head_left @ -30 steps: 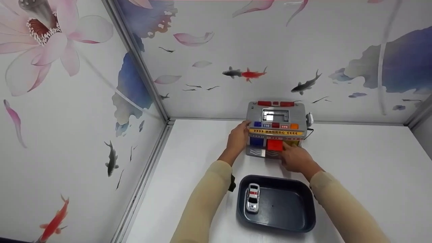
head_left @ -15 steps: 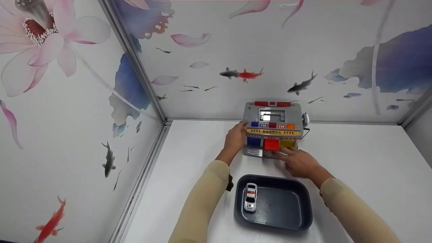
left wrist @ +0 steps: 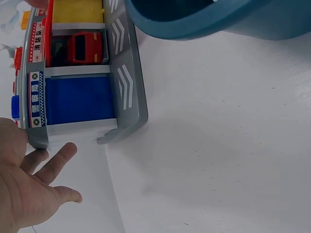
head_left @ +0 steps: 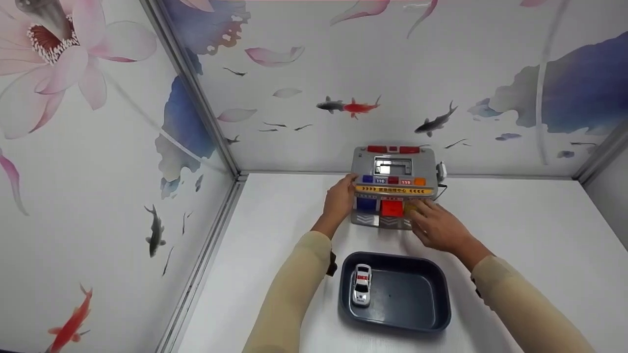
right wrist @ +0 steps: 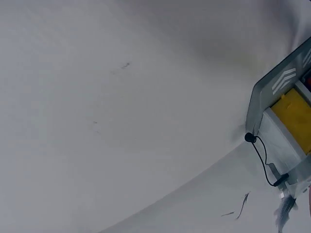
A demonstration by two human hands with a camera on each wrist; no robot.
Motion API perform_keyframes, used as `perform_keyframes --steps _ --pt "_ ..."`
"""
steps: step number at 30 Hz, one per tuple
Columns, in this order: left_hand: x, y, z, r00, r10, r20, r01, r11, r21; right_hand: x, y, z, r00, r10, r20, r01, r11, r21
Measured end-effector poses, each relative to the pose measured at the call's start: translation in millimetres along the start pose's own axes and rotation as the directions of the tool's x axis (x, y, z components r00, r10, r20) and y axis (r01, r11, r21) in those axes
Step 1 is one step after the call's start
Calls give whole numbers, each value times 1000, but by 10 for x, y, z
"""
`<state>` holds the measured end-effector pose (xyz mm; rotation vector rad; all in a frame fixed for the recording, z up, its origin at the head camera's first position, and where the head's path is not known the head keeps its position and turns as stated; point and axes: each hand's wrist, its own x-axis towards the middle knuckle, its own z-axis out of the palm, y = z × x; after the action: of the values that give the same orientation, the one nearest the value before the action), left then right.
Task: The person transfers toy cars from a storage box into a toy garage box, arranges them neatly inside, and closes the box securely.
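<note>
The grey toy rescue garage (head_left: pixel 414 164) stands against the back wall. Its middle door (head_left: pixel 392 208) is red and raised; a red toy car (left wrist: pixel 86 48) sits in that bay. Down over their bays are the blue door (left wrist: pixel 80 99) and the yellow door (right wrist: pixel 294 116). My left hand (head_left: pixel 339 201) rests against the garage's left side, fingers extended in the left wrist view. In front of the yellow door is my right hand (head_left: pixel 439 226), its fingertips at that door and near the red one's right edge. It covers part of the ramp.
A dark blue tray (head_left: pixel 417 326) stands on the white table in front of the garage, with a white toy car (head_left: pixel 362 285) at its left. A black cord (right wrist: pixel 265 165) hangs on the garage's right side. Printed walls border the table behind and at left.
My right hand has moved from under the raised red door, up and right to the yellow door. My left hand stays at the garage's side. The whole head view has shifted slightly.
</note>
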<state>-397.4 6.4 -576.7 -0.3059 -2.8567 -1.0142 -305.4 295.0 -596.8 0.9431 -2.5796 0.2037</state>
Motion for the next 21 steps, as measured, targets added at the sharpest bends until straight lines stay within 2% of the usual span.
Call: perform_keyframes --steps 3,6,10,16,21 --pt "-2 -5 -6 1000 -17 8 17 1000 2 88 -41 -1 997 21 -76 -22 1000 -15" --pt "2 -15 -8 999 -35 10 35 999 8 184 -84 10 992 63 -111 -64 998 -7" --pt "10 -22 -5 999 -49 8 49 999 19 305 -140 31 987 127 -97 -128 992 -4" --pt "1 0 -7 997 -71 17 71 997 9 428 -199 97 979 186 -83 -191 979 -63" --pt "1 7 -5 999 -54 11 54 999 6 465 -225 161 963 265 -51 -268 962 -53"
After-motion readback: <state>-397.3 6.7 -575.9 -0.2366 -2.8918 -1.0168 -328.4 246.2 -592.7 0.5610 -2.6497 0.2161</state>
